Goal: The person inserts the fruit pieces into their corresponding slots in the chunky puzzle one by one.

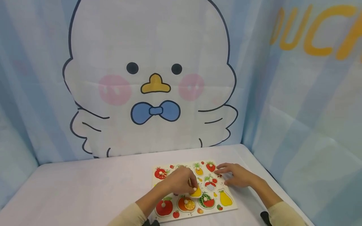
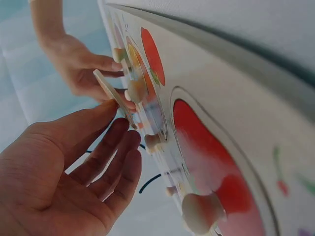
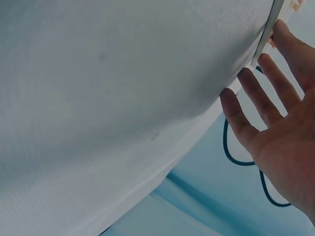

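Observation:
On the white table lies a wooden fruit puzzle board (image 1: 205, 212) with knobbed pieces. My left hand (image 1: 181, 179) is over its middle and pinches a yellow puzzle piece (image 1: 195, 192) between thumb and fingers; which fruit it shows is partly covered. In the left wrist view this piece (image 2: 109, 91) stands tilted, off the board face. My right hand (image 1: 238, 175) is at the board's right edge, fingers spread and nearly straight, fingertips touching the edge area. The right wrist view shows this hand (image 3: 283, 115) beside the board's rim (image 3: 268, 34).
Around the left hand sit the apple piece (image 1: 164, 208), orange piece (image 1: 183, 204), watermelon piece (image 1: 207, 202), pear piece (image 1: 225, 198) and strawberry piece (image 1: 210, 167). White tablecloth (image 1: 85, 188) covers the table. Printed curtains (image 1: 155, 135) stand behind and at the sides.

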Tool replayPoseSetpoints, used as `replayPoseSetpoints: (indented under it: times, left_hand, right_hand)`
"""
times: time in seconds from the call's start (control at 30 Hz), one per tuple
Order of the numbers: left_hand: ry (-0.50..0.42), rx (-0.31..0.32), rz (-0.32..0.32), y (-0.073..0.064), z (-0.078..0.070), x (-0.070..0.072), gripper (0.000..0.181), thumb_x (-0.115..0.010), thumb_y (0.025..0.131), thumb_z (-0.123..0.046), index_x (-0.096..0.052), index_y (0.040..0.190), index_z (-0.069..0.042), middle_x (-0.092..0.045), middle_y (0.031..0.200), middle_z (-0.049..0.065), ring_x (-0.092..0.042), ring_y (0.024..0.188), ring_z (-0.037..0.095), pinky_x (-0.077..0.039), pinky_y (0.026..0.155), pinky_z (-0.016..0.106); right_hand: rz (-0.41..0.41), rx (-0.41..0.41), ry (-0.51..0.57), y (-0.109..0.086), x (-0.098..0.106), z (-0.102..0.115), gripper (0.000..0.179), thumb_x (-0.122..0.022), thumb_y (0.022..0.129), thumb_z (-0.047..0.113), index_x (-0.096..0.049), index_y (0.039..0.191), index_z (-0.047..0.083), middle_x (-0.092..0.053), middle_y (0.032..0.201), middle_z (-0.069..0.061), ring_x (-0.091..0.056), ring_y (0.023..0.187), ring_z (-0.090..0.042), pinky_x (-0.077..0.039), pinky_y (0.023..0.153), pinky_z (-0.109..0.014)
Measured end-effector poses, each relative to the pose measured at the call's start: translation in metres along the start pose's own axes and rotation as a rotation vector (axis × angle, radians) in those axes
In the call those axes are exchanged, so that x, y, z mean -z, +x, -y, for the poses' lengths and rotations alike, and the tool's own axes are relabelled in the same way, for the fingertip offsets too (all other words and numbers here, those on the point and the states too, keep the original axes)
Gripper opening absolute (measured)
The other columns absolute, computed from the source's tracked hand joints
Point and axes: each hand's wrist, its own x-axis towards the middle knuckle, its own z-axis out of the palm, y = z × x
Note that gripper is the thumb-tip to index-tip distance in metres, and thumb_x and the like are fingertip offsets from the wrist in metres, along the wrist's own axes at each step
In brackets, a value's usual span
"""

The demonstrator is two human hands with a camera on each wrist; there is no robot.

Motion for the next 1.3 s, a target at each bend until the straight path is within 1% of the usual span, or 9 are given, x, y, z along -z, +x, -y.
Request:
replayPoseSetpoints:
  times: [0.23, 0.57, 0.67, 0.73, 0.8, 0.83, 0.9, 0.97, 1.3]
  left_hand:
    - [0.008, -0.021, -0.006, 0.001, -0.007, -0.001, 0.011, -0.085, 0.085, -0.009, -0.079, 0.082, -0.018, -0.066, 0.073, -0.015, -0.057, 0.066, 0.000, -0.050, 0.064, 0.016]
    - [-0.035, -0.008, -0.004, 0.007, -0.011, -0.008, 0.009, -0.086, 0.083, -0.008, -0.082, 0.086, -0.016, -0.071, 0.077, -0.014, -0.059, 0.067, 0.000, -0.053, 0.066, 0.017]
    - [-0.047, -0.005, -0.007, 0.009, -0.013, -0.011, 0.009, -0.087, 0.083, -0.011, -0.083, 0.087, -0.018, -0.072, 0.076, -0.015, -0.060, 0.068, -0.001, -0.052, 0.087, 0.023]
    - [-0.063, 0.005, -0.007, 0.010, -0.014, -0.013, 0.008, -0.087, 0.083, -0.012, -0.084, 0.087, -0.019, -0.072, 0.074, -0.015, -0.061, 0.068, -0.002, -0.049, 0.092, 0.027]
    - [-0.092, 0.021, -0.012, 0.011, -0.015, -0.015, 0.008, -0.087, 0.083, -0.013, -0.084, 0.087, -0.019, -0.072, 0.073, -0.015, -0.061, 0.066, 0.000, -0.049, 0.091, 0.026]
    - [-0.119, 0.031, -0.015, 0.012, -0.016, -0.016, 0.008, -0.087, 0.083, -0.012, -0.084, 0.088, -0.018, -0.072, 0.073, -0.014, -0.062, 0.065, 0.001, -0.052, 0.085, 0.025]
    - [-0.175, 0.049, -0.023, 0.013, -0.017, -0.019, 0.009, -0.086, 0.083, -0.010, -0.083, 0.088, -0.017, -0.072, 0.073, -0.012, -0.062, 0.062, 0.004, -0.054, 0.066, 0.021]
    - [-0.220, 0.065, -0.031, 0.014, -0.018, -0.021, 0.009, -0.086, 0.083, -0.008, -0.083, 0.087, -0.015, -0.071, 0.073, -0.011, -0.062, 0.061, 0.006, -0.054, 0.058, 0.021]
    - [-0.252, 0.059, -0.053, 0.025, -0.024, -0.033, 0.007, -0.087, 0.083, -0.008, -0.082, 0.086, -0.012, -0.071, 0.073, -0.010, -0.059, 0.067, 0.007, -0.051, 0.064, 0.019]
  right_hand:
    - [-0.010, -0.010, 0.003, -0.002, 0.002, 0.002, 0.047, -0.081, 0.089, 0.014, -0.072, 0.135, 0.020, -0.059, 0.148, -0.012, -0.050, 0.136, -0.046, -0.039, 0.111, -0.070]
    - [-0.011, -0.040, 0.018, -0.001, 0.000, 0.003, 0.046, -0.081, 0.089, 0.012, -0.072, 0.133, 0.020, -0.059, 0.148, -0.012, -0.049, 0.138, -0.046, -0.037, 0.113, -0.070]
    - [-0.011, -0.051, 0.021, -0.001, 0.000, 0.003, 0.046, -0.081, 0.089, 0.012, -0.072, 0.133, 0.020, -0.059, 0.148, -0.011, -0.050, 0.138, -0.045, -0.037, 0.113, -0.069]
    - [-0.011, -0.053, 0.021, 0.000, 0.000, 0.002, 0.046, -0.081, 0.089, 0.011, -0.072, 0.134, 0.020, -0.059, 0.148, -0.012, -0.050, 0.138, -0.044, -0.038, 0.113, -0.069]
    - [-0.012, -0.045, 0.014, 0.000, 0.000, 0.002, 0.046, -0.080, 0.089, 0.011, -0.072, 0.134, 0.020, -0.059, 0.148, -0.012, -0.050, 0.138, -0.045, -0.038, 0.112, -0.069]
    - [-0.012, -0.040, 0.012, 0.000, -0.001, 0.001, 0.046, -0.080, 0.089, 0.011, -0.072, 0.134, 0.019, -0.059, 0.148, -0.012, -0.050, 0.138, -0.045, -0.038, 0.112, -0.069]
    - [-0.015, -0.025, 0.004, -0.001, -0.001, 0.001, 0.046, -0.080, 0.090, 0.011, -0.072, 0.134, 0.019, -0.059, 0.148, -0.012, -0.050, 0.138, -0.045, -0.038, 0.112, -0.069]
    - [-0.016, -0.016, 0.001, -0.001, -0.001, 0.001, 0.047, -0.080, 0.090, 0.011, -0.072, 0.135, 0.019, -0.059, 0.148, -0.012, -0.050, 0.138, -0.046, -0.038, 0.112, -0.069]
    - [-0.014, -0.027, -0.016, 0.000, -0.002, -0.001, 0.048, -0.080, 0.089, 0.012, -0.071, 0.135, 0.020, -0.059, 0.148, -0.011, -0.051, 0.137, -0.044, -0.040, 0.112, -0.068]
